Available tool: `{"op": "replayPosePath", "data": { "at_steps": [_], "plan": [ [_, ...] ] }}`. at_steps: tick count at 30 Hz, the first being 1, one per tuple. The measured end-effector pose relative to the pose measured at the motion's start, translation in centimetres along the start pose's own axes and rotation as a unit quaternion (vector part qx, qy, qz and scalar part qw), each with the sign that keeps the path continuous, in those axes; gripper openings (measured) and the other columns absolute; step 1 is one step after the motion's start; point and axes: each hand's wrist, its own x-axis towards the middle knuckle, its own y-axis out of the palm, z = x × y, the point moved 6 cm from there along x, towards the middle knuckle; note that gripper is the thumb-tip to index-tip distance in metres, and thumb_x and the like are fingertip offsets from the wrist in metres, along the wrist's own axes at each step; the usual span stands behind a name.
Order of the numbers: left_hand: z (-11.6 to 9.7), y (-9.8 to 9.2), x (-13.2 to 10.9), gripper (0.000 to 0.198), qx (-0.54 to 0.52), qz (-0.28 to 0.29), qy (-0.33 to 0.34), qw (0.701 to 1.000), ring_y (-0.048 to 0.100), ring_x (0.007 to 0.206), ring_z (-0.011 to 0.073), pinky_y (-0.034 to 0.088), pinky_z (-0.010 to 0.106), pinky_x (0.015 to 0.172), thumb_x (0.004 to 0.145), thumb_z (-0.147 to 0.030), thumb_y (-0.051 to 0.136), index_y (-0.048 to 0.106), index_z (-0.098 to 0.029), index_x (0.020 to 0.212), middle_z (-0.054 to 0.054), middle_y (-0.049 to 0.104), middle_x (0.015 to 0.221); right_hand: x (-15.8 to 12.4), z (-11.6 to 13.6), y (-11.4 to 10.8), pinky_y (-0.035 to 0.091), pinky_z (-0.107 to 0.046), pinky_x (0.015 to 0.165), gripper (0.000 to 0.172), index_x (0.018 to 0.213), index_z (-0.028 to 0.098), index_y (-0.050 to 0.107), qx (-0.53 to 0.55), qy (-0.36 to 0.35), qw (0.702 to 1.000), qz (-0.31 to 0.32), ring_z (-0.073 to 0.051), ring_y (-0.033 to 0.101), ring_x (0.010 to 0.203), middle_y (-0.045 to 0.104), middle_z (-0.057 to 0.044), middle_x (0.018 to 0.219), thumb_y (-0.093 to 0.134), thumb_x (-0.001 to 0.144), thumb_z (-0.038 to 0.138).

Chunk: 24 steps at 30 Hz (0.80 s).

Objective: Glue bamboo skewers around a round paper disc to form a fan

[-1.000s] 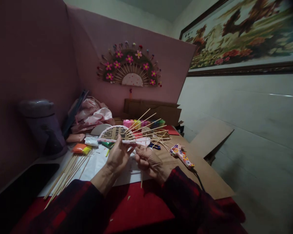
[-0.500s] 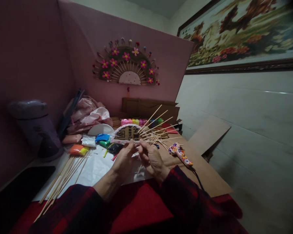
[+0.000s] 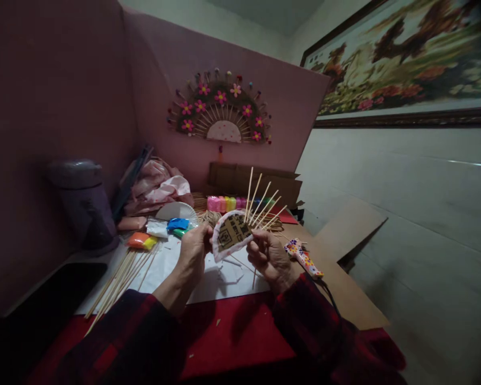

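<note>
A half-round cardboard fan base (image 3: 231,234) with several bamboo sticks (image 3: 261,202) fanning up from it is held upright above the table. My left hand (image 3: 194,250) pinches its left edge, fingers closed. My right hand (image 3: 268,253) grips its right lower edge where the sticks come in, fingers curled; a loose stick (image 3: 255,278) hangs below that hand. A white paper sheet (image 3: 208,280) lies under both hands.
A bundle of long bamboo skewers (image 3: 118,280) lies at the left. Coloured clay packets (image 3: 144,240) and a clay strip (image 3: 228,203) sit behind. A patterned glue gun (image 3: 302,258) lies right, on brown cardboard (image 3: 344,289). A finished flowered fan (image 3: 220,112) hangs on the pink wall. A dark jug (image 3: 82,200) stands left.
The fan base has been turned from lying flat to standing upright, its sticks now pointing upward instead of to the right. Both hands stayed on it.
</note>
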Motion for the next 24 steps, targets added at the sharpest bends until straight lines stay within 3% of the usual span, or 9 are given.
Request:
{"op": "replayPosePath", "data": {
  "at_steps": [4, 7, 9, 12, 15, 21, 24],
  "plan": [
    [-0.5, 0.7, -0.6, 0.030, 0.001, 0.040, 0.009, 0.999, 0.058, 0.054, 0.0134, 0.047, 0.026, 0.053, 0.058, -0.034, 0.078, 0.064, -0.013, 0.074, 0.002, 0.065, 0.063, -0.2, -1.4, 0.3, 0.018, -0.014, 0.030, 0.025, 0.056, 0.014, 0.049, -0.022, 0.080, 0.995, 0.060, 0.000, 0.021, 0.029, 0.050, 0.005, 0.041, 0.063, 0.072, 0.027],
    [-1.3, 1.5, -1.1, 0.036, -0.024, 0.095, 0.028, 0.995, 0.065, 0.076, 0.0151, 0.050, 0.026, 0.067, 0.060, -0.027, 0.079, 0.067, -0.017, 0.092, 0.006, 0.070, 0.099, -0.6, -2.4, 0.3, 0.016, -0.013, 0.031, 0.020, 0.065, 0.013, 0.054, -0.055, 0.136, 0.986, 0.082, 0.000, 0.020, 0.028, 0.050, 0.006, 0.041, 0.063, 0.074, 0.028],
    [-1.3, 2.1, -1.4, 0.039, -0.027, 0.145, 0.013, 0.989, 0.065, 0.084, 0.0160, 0.050, 0.026, 0.073, 0.062, -0.023, 0.078, 0.068, -0.019, 0.100, 0.006, 0.068, 0.111, -0.8, -2.8, 0.4, 0.018, -0.014, 0.032, 0.021, 0.067, 0.012, 0.054, -0.083, 0.153, 0.980, 0.096, -0.001, 0.022, 0.028, 0.048, 0.006, 0.039, 0.063, 0.075, 0.030],
    [-0.3, 2.4, -1.6, 0.036, -0.003, 0.185, -0.040, 0.982, 0.065, 0.071, 0.0153, 0.049, 0.025, 0.064, 0.059, -0.021, 0.079, 0.070, -0.017, 0.094, 0.006, 0.071, 0.090, -1.0, -3.2, 0.6, 0.020, -0.014, 0.033, 0.024, 0.065, 0.012, 0.054, -0.126, 0.159, 0.972, 0.120, -0.002, 0.027, 0.030, 0.048, 0.005, 0.040, 0.062, 0.075, 0.032],
    [0.2, 2.0, -1.3, 0.024, 0.040, 0.174, -0.038, 0.983, 0.057, 0.053, 0.0103, 0.043, 0.021, 0.052, 0.059, -0.026, 0.079, 0.068, -0.011, 0.075, 0.004, 0.066, 0.065, -1.0, -3.3, 0.7, 0.018, -0.015, 0.033, 0.024, 0.069, 0.012, 0.054, -0.139, 0.150, 0.971, 0.127, -0.002, 0.026, 0.030, 0.048, 0.005, 0.041, 0.063, 0.075, 0.034],
    [-1.6, 0.3, 0.3, 0.018, -0.015, 0.085, 0.020, 0.996, 0.034, 0.036, 0.0042, 0.020, 0.016, 0.035, 0.067, -0.023, 0.069, 0.053, -0.014, 0.064, -0.006, 0.042, 0.045, -0.9, -3.1, 0.6, 0.017, -0.015, 0.036, 0.027, 0.062, 0.013, 0.052, -0.118, 0.151, 0.974, 0.119, -0.001, 0.025, 0.035, 0.048, 0.005, 0.043, 0.064, 0.074, 0.034],
    [-2.8, -1.1, 1.1, 0.012, -0.034, 0.021, 0.059, 0.997, 0.029, 0.034, 0.0039, 0.018, 0.016, 0.034, 0.068, -0.011, 0.059, 0.050, -0.015, 0.062, -0.007, 0.038, 0.043, -0.9, -3.2, 0.4, 0.021, -0.015, 0.038, 0.024, 0.060, 0.013, 0.052, -0.112, 0.142, 0.978, 0.107, -0.002, 0.027, 0.037, 0.047, 0.005, 0.044, 0.064, 0.073, 0.031]
  ]
}}
